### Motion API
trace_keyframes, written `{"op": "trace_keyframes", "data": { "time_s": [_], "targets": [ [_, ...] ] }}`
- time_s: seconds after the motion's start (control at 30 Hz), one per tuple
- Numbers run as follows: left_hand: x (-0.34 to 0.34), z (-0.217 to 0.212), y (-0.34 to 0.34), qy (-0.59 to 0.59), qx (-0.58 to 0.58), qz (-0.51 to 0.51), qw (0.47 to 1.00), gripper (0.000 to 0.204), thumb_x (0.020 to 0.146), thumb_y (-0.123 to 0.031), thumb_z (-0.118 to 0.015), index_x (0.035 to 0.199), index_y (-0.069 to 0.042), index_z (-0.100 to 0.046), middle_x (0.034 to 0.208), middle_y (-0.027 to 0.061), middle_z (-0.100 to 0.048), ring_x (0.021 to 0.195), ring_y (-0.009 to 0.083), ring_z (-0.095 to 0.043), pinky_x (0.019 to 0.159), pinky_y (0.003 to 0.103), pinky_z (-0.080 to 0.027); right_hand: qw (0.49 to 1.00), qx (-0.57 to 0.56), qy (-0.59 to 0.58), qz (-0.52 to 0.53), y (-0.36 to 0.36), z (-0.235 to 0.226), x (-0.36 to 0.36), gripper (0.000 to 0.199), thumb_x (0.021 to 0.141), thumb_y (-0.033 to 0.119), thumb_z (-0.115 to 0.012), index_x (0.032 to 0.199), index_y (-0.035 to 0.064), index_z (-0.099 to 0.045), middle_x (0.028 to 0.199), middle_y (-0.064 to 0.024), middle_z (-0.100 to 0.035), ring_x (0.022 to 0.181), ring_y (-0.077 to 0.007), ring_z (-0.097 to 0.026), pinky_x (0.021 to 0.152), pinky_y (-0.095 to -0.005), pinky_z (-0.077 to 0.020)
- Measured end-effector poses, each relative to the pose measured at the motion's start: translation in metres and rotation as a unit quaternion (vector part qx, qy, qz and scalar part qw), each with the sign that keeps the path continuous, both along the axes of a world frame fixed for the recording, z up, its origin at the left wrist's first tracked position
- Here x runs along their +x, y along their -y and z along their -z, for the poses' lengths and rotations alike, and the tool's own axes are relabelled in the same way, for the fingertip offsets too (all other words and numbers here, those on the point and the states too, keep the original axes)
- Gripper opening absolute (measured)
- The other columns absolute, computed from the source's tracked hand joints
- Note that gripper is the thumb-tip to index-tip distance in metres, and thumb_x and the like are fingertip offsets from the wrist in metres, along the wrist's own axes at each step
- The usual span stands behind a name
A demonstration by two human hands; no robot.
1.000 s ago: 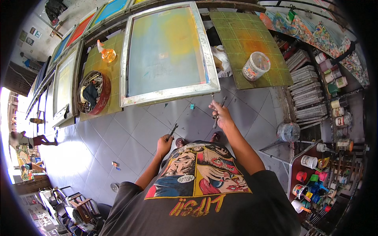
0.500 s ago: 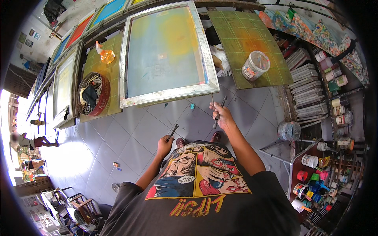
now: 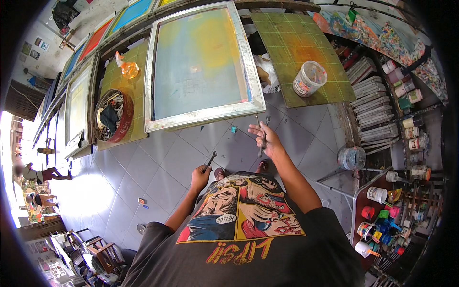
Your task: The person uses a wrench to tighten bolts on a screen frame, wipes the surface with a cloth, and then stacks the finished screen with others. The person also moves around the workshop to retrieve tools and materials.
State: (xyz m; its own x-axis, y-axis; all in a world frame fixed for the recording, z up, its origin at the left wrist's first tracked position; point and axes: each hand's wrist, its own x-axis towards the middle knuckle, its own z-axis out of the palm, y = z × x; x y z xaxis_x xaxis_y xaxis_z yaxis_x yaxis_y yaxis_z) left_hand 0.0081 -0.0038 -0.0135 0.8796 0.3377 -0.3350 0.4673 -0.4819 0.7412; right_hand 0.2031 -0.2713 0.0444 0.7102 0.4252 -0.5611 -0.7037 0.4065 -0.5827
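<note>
My left hand [image 3: 199, 178] is closed around a dark wrench [image 3: 211, 160], its open jaw pointing up and away from me. My right hand [image 3: 267, 139] grips a long grey metal tool [image 3: 261, 152] that looks like a wrench, standing nearly upright in the picture, while some fingers stretch out to the left. Just beyond those fingers, a thin metal rod [image 3: 257, 118] sticks out below the near right corner of a silver-framed printing screen [image 3: 205, 115]. Whether a fingertip touches the rod I cannot tell. The screen's mesh is stained yellow and blue.
Left of the screen, a round red tin [image 3: 127, 119] full of tools and an orange spray bottle [image 3: 129, 69] stand on a green board. A white tub [image 3: 310, 79] sits on the right board [image 3: 306, 43]. Paint pots crowd a side table [image 3: 363, 201]. A person [image 3: 40, 173] is far left.
The tool in my right hand has turned a little more upright, its top end moving left. My right fingers have spread out to the left. My left hand holds its place.
</note>
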Motion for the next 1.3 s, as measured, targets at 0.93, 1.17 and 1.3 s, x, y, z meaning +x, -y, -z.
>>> {"op": "trace_keyframes", "data": {
  "time_s": [0.93,1.17,1.3],
  "targets": [
    [-0.009,-0.002,0.0,0.003,0.007,-0.004,1.0,0.03,0.086,-0.028,-0.058,0.076,0.0,-0.064,0.054,0.014,-0.051,0.05,0.0212,-0.047,0.053,0.036,-0.041,0.999,-0.007,-0.004,0.032,-0.003,0.002,-0.003,0.027,0.083,0.03,-0.068,0.094,0.0066,-0.063,0.092,-0.0025,-0.063,0.052,-0.0018,-0.037,0.045,-0.0178,-0.028],
    [-0.013,0.004,-0.001,-0.008,-0.01,-0.009,1.0,0.031,0.087,-0.028,-0.058,0.075,0.001,-0.063,0.052,0.0116,-0.048,0.048,0.0173,-0.042,0.05,0.035,-0.037,0.993,-0.102,0.053,0.04,-0.006,0.005,-0.001,0.027,0.081,0.029,-0.07,0.093,0.0057,-0.063,0.084,-0.0031,-0.063,0.05,-0.0036,-0.036,0.043,-0.0187,-0.0274],
    [-0.011,-0.002,0.003,0.023,-0.017,-0.011,1.0,0.031,0.087,-0.028,-0.059,0.075,0.001,-0.063,0.051,0.0108,-0.046,0.048,0.0171,-0.041,0.05,0.035,-0.037,0.981,-0.185,0.048,0.036,-0.011,0.004,0.001,0.027,0.08,0.024,-0.072,0.096,0.005,-0.062,0.087,-0.0028,-0.063,0.051,-0.0037,-0.037,0.041,-0.0174,-0.028]
  ]
}}
